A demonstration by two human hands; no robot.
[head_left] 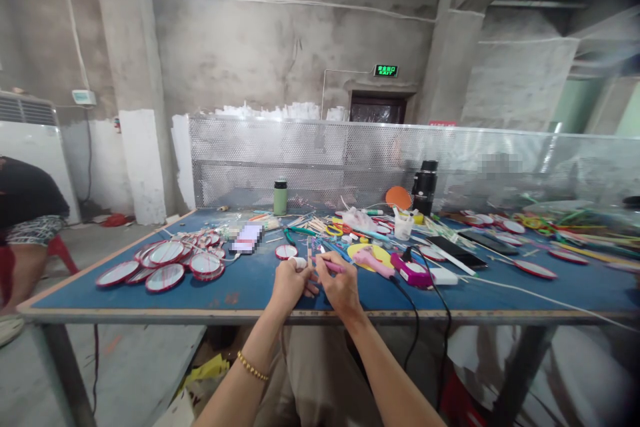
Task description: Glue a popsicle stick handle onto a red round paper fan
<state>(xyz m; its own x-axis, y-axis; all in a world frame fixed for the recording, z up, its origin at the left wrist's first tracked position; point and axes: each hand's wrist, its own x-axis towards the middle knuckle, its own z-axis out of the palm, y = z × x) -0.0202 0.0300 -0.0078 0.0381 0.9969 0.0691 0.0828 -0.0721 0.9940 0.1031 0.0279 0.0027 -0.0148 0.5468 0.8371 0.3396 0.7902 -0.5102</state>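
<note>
The right hand (343, 287) pinches a pink tool (335, 267) over the desk (225, 295). The left hand (290, 285) is curled alongside; its grip cannot be determined.

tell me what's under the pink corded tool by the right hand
Around much of the pink corded tool shows a yellow disc, apparently beneath it. Whatever else lies directly under the tool is covered.

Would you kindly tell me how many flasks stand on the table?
2: green flask left of centre, black flask right of centre; the blurred right edge may hide others.
</note>
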